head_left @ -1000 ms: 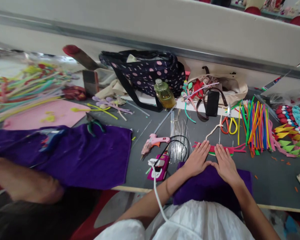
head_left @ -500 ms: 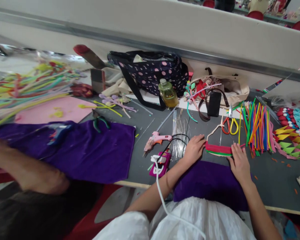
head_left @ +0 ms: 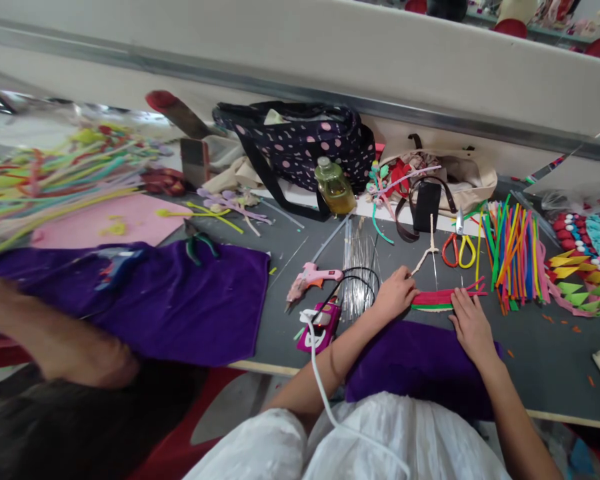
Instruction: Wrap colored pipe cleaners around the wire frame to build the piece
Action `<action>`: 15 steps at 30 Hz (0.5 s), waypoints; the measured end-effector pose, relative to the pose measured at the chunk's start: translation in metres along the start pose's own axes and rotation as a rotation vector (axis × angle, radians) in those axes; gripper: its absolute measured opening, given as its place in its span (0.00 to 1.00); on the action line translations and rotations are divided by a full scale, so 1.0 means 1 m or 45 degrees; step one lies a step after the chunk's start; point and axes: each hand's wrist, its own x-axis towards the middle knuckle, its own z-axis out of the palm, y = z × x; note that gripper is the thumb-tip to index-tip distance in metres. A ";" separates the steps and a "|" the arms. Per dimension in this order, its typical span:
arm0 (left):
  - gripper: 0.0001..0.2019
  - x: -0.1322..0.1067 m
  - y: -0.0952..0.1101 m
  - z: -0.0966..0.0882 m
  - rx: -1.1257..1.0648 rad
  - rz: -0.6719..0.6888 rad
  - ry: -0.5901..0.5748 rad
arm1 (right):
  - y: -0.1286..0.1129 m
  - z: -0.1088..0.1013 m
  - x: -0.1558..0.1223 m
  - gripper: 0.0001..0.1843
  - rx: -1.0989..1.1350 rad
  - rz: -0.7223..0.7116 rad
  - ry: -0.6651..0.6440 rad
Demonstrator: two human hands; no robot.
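Note:
A flat band of pink-red, green and pale pipe cleaners [head_left: 433, 298] lies crosswise on the grey table in front of me. The fingers of my left hand [head_left: 394, 293] are closed over its left end, hiding that tip. Flat across the band toward its right end rests my right hand [head_left: 467, 313], fingers stretched out. Loose pink tips stick out past that hand. Just beyond the band is a pale forked pipe-cleaner piece [head_left: 431, 251] with a thin wire. Scissors [head_left: 460, 248] with red and yellow handles lie behind my right hand.
Left of my hands are thin wires [head_left: 359, 273], a pink glue gun [head_left: 310, 280] and a magenta box [head_left: 320, 330] with a white cable. Coloured pipe cleaners [head_left: 517, 257] lie to the right. A bottle [head_left: 335, 187] stands by a dark bag [head_left: 300, 143]. Another person's arm [head_left: 55, 333] is at left.
My left hand has shifted slightly right and down onto the band's end, and its fingers look more closed. My right hand has slid slightly left, exposing more pink tips. The pale forked piece now stands straighter.

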 end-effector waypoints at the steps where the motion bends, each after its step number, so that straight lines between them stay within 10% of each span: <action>1: 0.09 -0.001 0.001 0.000 0.001 0.016 0.033 | -0.002 -0.001 0.003 0.28 -0.004 -0.015 0.002; 15: 0.17 0.000 0.011 0.001 0.034 0.364 -0.081 | -0.013 0.012 0.014 0.23 0.052 -0.024 0.138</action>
